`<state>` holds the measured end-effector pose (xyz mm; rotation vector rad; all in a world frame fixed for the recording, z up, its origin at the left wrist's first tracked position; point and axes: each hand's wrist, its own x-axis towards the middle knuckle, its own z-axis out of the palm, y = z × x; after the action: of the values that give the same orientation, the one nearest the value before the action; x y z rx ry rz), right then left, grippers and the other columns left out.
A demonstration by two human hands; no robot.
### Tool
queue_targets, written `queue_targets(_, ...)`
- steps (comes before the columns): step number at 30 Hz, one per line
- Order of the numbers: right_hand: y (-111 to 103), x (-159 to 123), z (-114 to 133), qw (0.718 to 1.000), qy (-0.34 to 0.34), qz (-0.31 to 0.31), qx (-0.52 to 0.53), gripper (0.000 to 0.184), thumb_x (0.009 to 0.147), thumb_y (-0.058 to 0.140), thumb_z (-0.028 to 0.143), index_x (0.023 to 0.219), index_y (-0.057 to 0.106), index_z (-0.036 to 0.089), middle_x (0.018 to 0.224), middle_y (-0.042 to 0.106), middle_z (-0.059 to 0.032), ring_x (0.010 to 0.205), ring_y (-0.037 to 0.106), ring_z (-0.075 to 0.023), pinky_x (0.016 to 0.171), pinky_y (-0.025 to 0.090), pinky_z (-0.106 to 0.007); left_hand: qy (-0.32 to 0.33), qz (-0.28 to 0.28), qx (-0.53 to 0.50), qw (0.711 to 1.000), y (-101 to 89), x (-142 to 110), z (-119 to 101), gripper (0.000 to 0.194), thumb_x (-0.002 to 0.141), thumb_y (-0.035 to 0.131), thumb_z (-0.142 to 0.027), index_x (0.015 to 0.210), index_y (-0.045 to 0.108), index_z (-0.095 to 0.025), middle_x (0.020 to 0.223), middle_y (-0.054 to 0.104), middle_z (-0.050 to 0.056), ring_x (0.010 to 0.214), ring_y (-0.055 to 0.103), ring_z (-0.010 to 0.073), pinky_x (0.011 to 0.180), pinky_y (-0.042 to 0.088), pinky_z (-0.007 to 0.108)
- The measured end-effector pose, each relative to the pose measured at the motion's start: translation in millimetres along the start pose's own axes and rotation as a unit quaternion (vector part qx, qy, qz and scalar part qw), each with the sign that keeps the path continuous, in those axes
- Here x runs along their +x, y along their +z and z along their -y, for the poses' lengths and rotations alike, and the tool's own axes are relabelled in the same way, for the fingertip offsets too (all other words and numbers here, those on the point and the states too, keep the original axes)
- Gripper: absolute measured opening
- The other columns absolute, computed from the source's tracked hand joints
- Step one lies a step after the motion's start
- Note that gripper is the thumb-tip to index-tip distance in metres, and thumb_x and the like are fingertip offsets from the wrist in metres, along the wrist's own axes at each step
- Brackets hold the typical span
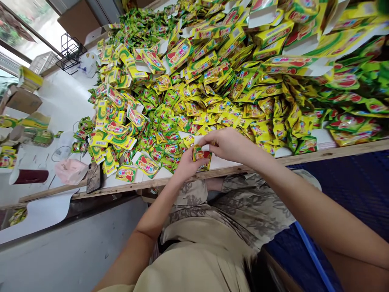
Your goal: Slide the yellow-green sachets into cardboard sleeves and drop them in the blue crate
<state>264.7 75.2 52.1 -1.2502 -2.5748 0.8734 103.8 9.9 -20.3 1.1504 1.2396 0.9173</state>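
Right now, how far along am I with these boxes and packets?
Boxes heaped at the left look made up, possibly done, though their contents are hidden. Your left hand and right hand hold one small box, white flap up. Loose packets covering much of the table suggest plenty is left.

Single view, worn on the head. Looks forward and down, close above the lap, across both hands (208,152) at the near edge of the bench (63,97). Windows (18,24) enter at upper left; bench runs tilted across frame.
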Motion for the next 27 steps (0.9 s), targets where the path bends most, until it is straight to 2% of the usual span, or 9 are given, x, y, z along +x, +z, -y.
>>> queue_targets(4, -1, 6, -1, 0.999, -0.009, 0.025, 0.017, 0.025, 0.084, 0.055, 0.016, 0.096, 0.077, 0.022, 0.085, 0.075, -0.0026, 0.076, 0.066, -0.0157, 0.068, 0.043, -0.024, 0.004, -0.001, 0.026, 1.0, -0.3, 1, -3, 0.036, 0.067, 0.076, -0.031, 0.094, 0.058, -0.015, 0.09, 0.066, 0.004, 0.085, 0.06, 0.0204, 0.083, 0.047, 0.033)
queue_targets(10, -6, 15, 7, 0.99, -0.044, 0.121, -0.058, 0.028, 0.078, 0.056, 0.013, 0.091, 0.077, 0.025, 0.081, 0.074, -0.0041, 0.072, 0.063, -0.0172, 0.061, 0.037, -0.026, 0.024, 0.017, 0.01, 1.0, 0.1, 1, -5, 0.033, 0.068, 0.075, -0.032, 0.091, 0.059, -0.015, 0.091, 0.066, 0.005, 0.092, 0.06, 0.0222, 0.088, 0.046, 0.034)
queue_targets(12, -6, 14, 9, 0.992, -0.025, 0.103, -0.062, 0.028, 0.077, 0.056, 0.013, 0.091, 0.077, 0.025, 0.079, 0.074, -0.0037, 0.071, 0.062, -0.0171, 0.061, 0.036, -0.026, 0.013, 0.01, 0.014, 1.0, 0.2, 1, -4, 0.035, 0.068, 0.076, -0.033, 0.092, 0.06, -0.015, 0.09, 0.067, 0.004, 0.089, 0.06, 0.0216, 0.086, 0.046, 0.034)
queue_targets(15, -4, 8, 9, 0.999, 0.018, 0.024, -0.024, 0.025, 0.08, 0.056, 0.016, 0.092, 0.077, 0.023, 0.081, 0.074, -0.0031, 0.072, 0.063, -0.0165, 0.064, 0.038, -0.026, -0.001, 0.003, 0.016, 1.0, 0.6, 0, -3, 0.034, 0.067, 0.077, -0.031, 0.092, 0.06, -0.015, 0.088, 0.068, 0.004, 0.087, 0.061, 0.021, 0.083, 0.047, 0.033)
queue_targets(17, -2, 4, 7, 1.0, 0.023, 0.008, 0.002, 0.024, 0.082, 0.055, 0.018, 0.091, 0.077, 0.023, 0.08, 0.074, -0.0025, 0.071, 0.063, -0.0157, 0.065, 0.038, -0.026, 0.005, 0.001, 0.017, 1.0, 1.3, 1, -4, 0.033, 0.066, 0.076, -0.03, 0.093, 0.061, -0.016, 0.09, 0.069, 0.004, 0.089, 0.061, 0.0217, 0.084, 0.047, 0.034)
queue_targets(23, -3, 7, 9, 0.997, -0.005, 0.081, -0.008, 0.029, 0.083, 0.052, 0.017, 0.096, 0.077, 0.023, 0.079, 0.073, -0.0023, 0.068, 0.059, -0.0133, 0.06, 0.035, -0.024, 0.024, -0.018, 0.06, 0.998, 3.6, 1, -9, 0.032, 0.065, 0.077, -0.024, 0.093, 0.063, -0.014, 0.095, 0.069, 0.006, 0.096, 0.061, 0.0243, 0.09, 0.046, 0.036)
queue_targets(27, -6, 8, 15, 0.99, -0.031, 0.118, -0.071, 0.031, 0.08, 0.052, 0.014, 0.096, 0.077, 0.025, 0.085, 0.074, -0.0034, 0.069, 0.059, -0.0144, 0.057, 0.031, -0.024, 0.011, 0.007, -0.02, 1.0, 2.0, 0, -8, 0.037, 0.065, 0.079, -0.029, 0.096, 0.064, -0.015, 0.097, 0.069, 0.005, 0.094, 0.062, 0.0216, 0.089, 0.047, 0.033)
